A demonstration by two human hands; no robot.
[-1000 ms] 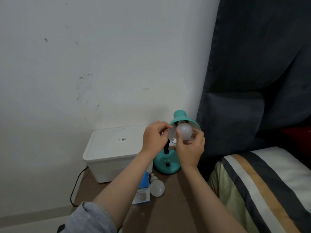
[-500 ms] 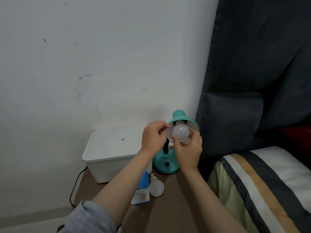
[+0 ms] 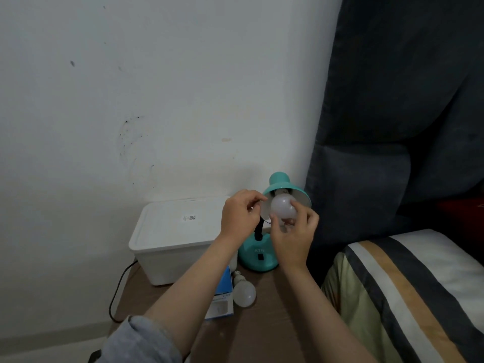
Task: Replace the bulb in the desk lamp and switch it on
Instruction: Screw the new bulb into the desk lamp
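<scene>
We judge the step in hand to be seating a bulb (image 3: 282, 206) in the teal desk lamp (image 3: 281, 188); it sits at the mouth of the shade, base toward the socket. Our right hand (image 3: 293, 237) cups it, fingertips (image 3: 295, 204) curled round the globe. Our left hand (image 3: 239, 216) pinches the shade's rim to steady it. Next we need to twist until snug, then press the black switch (image 3: 260, 257) on the base. 1 other bulb (image 3: 243, 293) lies on the table (image 3: 275, 323), beside a blue box (image 3: 222, 297)

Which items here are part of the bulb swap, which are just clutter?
In the job:
- desk lamp, shade pinched by left hand
- bulb at the shade, gripped by right hand
- spare bulb lying on the table
- blue bulb box

Lying about:
- white lidded bin
- black cable
- striped bedding
</scene>
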